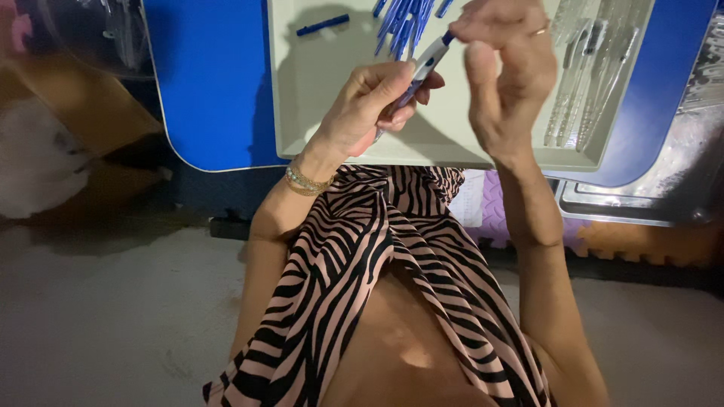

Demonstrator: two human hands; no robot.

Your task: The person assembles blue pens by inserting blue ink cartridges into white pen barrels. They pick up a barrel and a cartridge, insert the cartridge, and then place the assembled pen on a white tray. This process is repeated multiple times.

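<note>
Pen (422, 69): white barrel w/ blue tip, tilted, tip end up and away. Held over near half of tray (317, 90).

L hand (369, 105): fingers closed round pen's lower barrel, thumb on top, lower end of pen hidden in the grip. Beaded bracelet (305, 181) at wrist.

R hand (505, 68): thumb and forefinger pinched on pen's blue tip, other fingers loosely curled below. Ring (540, 32) on one finger. Cannot tell if tip piece is separate from barrel.

Beyond L fingers: pile of blue pen parts (403, 22) at tray's far edge, just past pen tip. Further left of them, one lone blue piece (323, 25), well apart from pile.

Right of R fingers: row of clear barrels (592, 75) lying side by side in tray's right part.

Tray pale grey-green, shallow rim, sits on blue counter (215, 83). Metal tray (648, 188) to right, partly under counter edge.

Nearer than hands: striped pink-black garment (377, 256), floor (113, 316) grey.
</note>
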